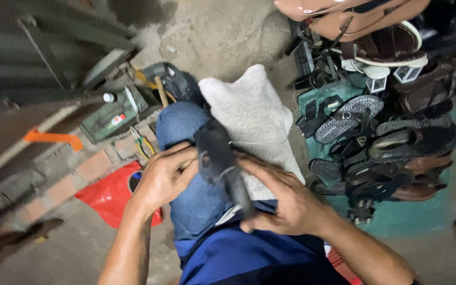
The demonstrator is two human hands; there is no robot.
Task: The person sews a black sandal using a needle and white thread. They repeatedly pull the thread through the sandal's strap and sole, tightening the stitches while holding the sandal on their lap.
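Right hand (286, 203) and left hand (162, 177): both clamped on a black sandal (218, 155) lying across the denim-clad knee (193, 198). White cloth (252, 119) just beyond it. Farther off, a red bag (109, 195), pliers (142, 142) and piled shoes (383, 132) on a green mat (412, 216).

Two bare hands work here, a left hand (162, 177) and a right hand (281, 203), with one dark worn shoe (218, 158) between them. There is one white fluffy cloth (252, 113), one red plastic bag (113, 195), one green metal box (113, 117) and one pair of yellow-handled pliers (142, 143). The heap of brown and black sandals (386, 121) holds too many to count exactly.
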